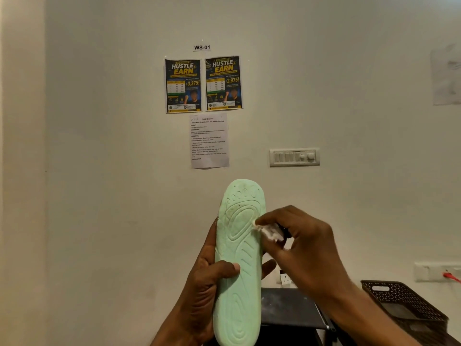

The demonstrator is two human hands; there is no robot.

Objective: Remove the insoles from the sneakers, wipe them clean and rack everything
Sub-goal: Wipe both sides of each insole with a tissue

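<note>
A pale green insole (238,258) stands upright in front of me, its ridged underside facing the camera and its toe end up. My left hand (204,288) grips it around the middle, thumb across the front. My right hand (301,243) pinches a small white wad of cloth or tissue (269,232) and presses it against the insole's right edge near the ball of the foot. No sneakers are in view.
A dark shelf top (289,305) lies below the hands. A dark perforated plastic basket (404,303) sits at the lower right. Posters (203,83), an instruction sheet and a switch panel (294,157) hang on the wall ahead.
</note>
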